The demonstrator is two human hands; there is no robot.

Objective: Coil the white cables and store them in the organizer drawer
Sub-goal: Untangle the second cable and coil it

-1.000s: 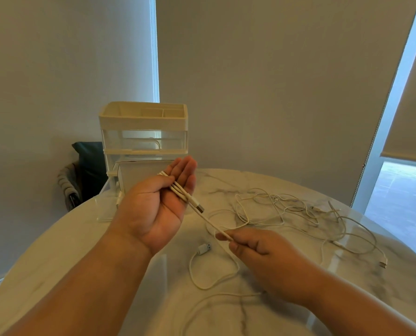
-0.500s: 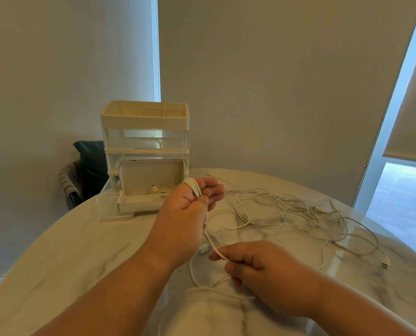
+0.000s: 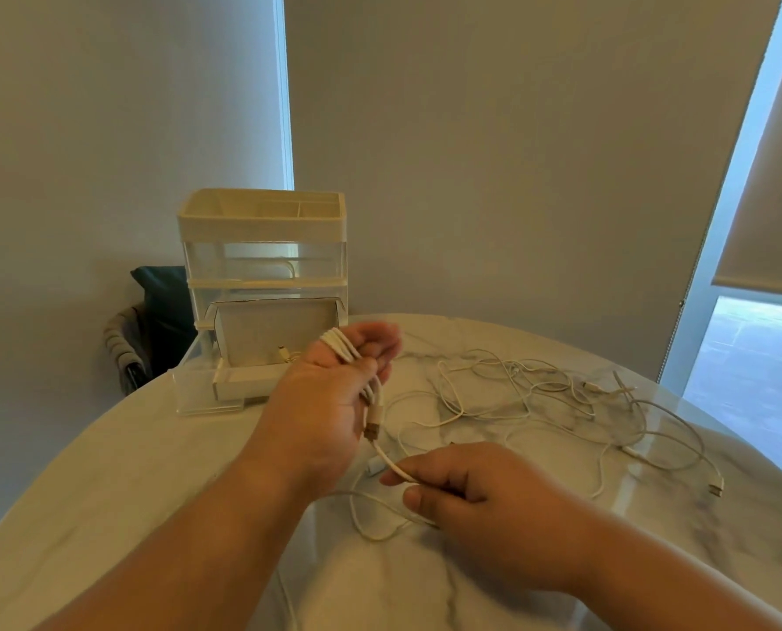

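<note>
A white cable loops around the left grip, whose fingers curl on the coils, while the right grip pinches its tail above a marble tabletop. Loose cables sprawl nearby, right of the organizer and its open drawer, before pale blinds.

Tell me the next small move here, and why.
Probably the right hand carries the cable up and over the fingers of the left hand for one more turn. Several loops already sit round those fingers, the right hand pinches the run just below them, and slack lies on the table, so the coil looks unfinished.
</note>
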